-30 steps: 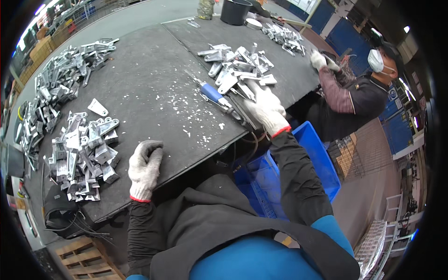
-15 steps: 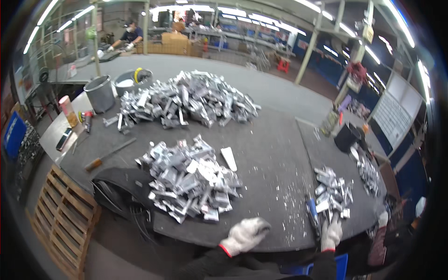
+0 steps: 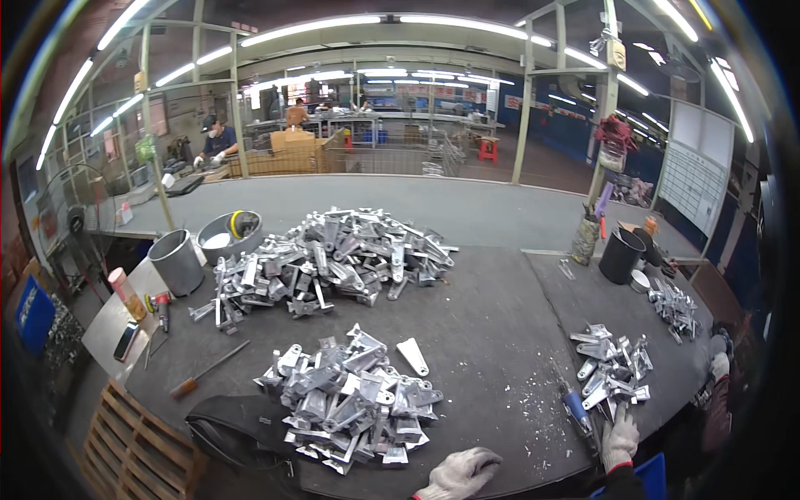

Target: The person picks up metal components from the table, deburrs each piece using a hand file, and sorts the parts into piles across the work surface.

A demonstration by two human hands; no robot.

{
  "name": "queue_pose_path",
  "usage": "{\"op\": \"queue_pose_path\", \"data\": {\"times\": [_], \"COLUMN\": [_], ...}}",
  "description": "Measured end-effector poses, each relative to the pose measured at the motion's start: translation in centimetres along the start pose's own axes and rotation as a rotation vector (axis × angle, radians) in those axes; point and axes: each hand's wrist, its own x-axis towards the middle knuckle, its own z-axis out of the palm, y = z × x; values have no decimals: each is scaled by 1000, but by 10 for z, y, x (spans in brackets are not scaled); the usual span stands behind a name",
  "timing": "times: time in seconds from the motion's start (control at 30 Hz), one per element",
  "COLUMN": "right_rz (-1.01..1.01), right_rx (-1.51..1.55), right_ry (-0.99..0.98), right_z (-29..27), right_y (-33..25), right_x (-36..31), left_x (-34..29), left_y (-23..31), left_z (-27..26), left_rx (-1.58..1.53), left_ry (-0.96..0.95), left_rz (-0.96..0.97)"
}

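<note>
My left hand (image 3: pixel 458 475), in a white glove, rests on the near edge of the dark table (image 3: pixel 500 333) with loosely curled fingers and nothing in it. Just left of it lies a pile of silvery cast metal parts (image 3: pixel 350 404). My right hand (image 3: pixel 618 437), also gloved, lies at the table edge to the right, fingers pointing at a smaller heap of the same parts (image 3: pixel 612 371). A blue-handled tool (image 3: pixel 577 410) lies right beside that hand; whether the hand grips it is hidden.
A big heap of parts (image 3: pixel 333 258) lies farther back, with a metal bucket (image 3: pixel 177 260) and bowl (image 3: pixel 229 233) to its left. A wooden-handled tool (image 3: pixel 208 371), black cup (image 3: pixel 621 254) and wooden pallet (image 3: pixel 133 450) are near. Another person's gloved hand (image 3: pixel 721 367) works at the right.
The view has swung up from the table edge and my body to the whole table and hall. Both hands stay at the near edge.
</note>
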Motion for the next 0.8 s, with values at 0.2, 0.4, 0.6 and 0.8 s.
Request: {"op": "queue_pose_path", "data": {"times": [0.2, 0.4, 0.6, 0.8], "right_rz": [-39, 16, 10, -66], "right_rx": [-10, -19, 11, 102], "right_ry": [-19, 18, 29, 99], "right_z": [9, 19, 20, 0], "right_y": [3, 1, 0, -5], "right_x": [1, -3, -6, -12], "left_x": [-8, -12, -6, 4], "left_y": [-11, -10, -13, -11], "left_z": [6, 10, 30, 35], "left_rx": [-107, -73, 105, 407], "left_ry": [36, 69, 119, 88], "left_rz": [-158, -269, -112, 12]}}
